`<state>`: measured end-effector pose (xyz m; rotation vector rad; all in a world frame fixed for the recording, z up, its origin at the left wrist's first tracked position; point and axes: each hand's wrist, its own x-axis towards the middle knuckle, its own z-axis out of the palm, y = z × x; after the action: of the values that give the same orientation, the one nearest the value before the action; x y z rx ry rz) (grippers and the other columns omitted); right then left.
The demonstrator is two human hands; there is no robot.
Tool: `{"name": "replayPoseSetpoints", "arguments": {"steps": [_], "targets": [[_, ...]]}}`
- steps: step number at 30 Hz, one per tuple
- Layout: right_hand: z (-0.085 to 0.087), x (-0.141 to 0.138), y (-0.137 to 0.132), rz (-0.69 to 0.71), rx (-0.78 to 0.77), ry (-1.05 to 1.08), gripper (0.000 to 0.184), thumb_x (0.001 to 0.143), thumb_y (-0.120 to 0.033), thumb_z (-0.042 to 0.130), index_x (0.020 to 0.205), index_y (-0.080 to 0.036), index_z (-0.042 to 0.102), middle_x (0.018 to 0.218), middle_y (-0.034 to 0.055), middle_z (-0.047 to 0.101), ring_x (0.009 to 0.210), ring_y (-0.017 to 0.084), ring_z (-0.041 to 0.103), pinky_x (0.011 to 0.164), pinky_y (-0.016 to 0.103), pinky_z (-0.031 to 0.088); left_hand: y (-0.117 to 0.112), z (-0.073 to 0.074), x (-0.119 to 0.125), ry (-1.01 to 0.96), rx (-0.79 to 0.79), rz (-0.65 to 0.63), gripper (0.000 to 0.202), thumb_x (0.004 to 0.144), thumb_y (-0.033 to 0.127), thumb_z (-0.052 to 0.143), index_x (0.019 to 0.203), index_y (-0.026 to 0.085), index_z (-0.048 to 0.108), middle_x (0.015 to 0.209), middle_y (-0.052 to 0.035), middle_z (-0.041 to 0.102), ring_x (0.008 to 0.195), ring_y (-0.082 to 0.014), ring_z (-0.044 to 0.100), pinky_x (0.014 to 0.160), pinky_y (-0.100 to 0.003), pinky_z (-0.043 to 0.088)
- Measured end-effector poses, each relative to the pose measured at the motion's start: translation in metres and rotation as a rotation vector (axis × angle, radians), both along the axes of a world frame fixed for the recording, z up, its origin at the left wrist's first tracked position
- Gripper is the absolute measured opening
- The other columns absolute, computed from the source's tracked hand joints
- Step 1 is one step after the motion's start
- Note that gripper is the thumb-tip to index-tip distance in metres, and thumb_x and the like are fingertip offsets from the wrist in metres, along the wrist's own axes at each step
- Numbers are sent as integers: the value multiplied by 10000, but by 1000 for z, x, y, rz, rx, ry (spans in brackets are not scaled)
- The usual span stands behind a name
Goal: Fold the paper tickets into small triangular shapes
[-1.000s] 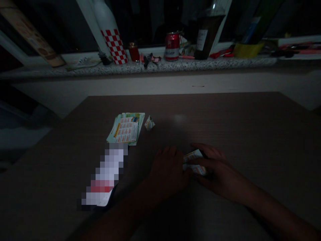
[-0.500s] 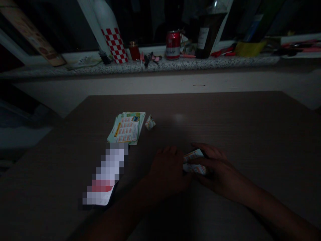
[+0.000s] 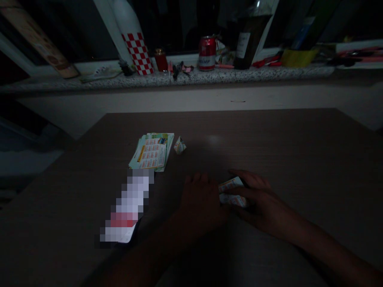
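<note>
Holding the paper (image 3: 232, 184) on the table (image 3: 299, 147), well in from the far edge and about midway between the left and right edges.
Laying left hand (image 3: 203, 201) palm down over the paper's left end, pointing bunched fingers at the table's far edge; hiding the grip beneath, so not telling whether closed on it. Curling right hand (image 3: 263, 203) half closed around the right end, holding it, stretching the index finger across the top. Running the visible part roughly side to side, pointing the right end at the table's right edge; covering too much to tell the full long axis. Seeing, toward the table's left edge, a stack (image 3: 152, 152), a folded piece (image 3: 180, 146) just beside it, and a partly blurred phone (image 3: 128, 209) slanting from the stack's near side, left of left hand.
</note>
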<state>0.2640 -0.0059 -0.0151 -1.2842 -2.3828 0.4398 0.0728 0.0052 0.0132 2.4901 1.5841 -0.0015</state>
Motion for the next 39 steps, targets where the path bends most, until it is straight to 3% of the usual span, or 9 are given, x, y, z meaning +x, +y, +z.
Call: {"name": "replayPoseSetpoints", "arguments": {"steps": [21,28,39], "targets": [[-1,0,0,0,1,-26,372,807,-224,620,1162,-336,629,1397,68,466,1285,296,426,1014,517,361,3,-1,-5,-17,-34,0,360,780,488,572,919,167,653,1022,-138,603,1013,-332,531,853,-500,405],[-3,2,0,0,-1,-28,336,814,-259,632,1146,-310,643,1401,73,461,1279,294,430,1012,512,375,6,5,-10,-27,-42,-17,185,778,324,562,810,167,655,956,-121,617,956,-308,557,811,-479,421],[-2,2,-1,-4,-5,-12,328,819,-246,637,1142,-301,649,1391,89,467,1270,300,434,995,524,378,14,7,-20,-49,-67,12,127,774,246,572,771,158,663,900,-117,629,914,-313,580,774,-477,429]]}}
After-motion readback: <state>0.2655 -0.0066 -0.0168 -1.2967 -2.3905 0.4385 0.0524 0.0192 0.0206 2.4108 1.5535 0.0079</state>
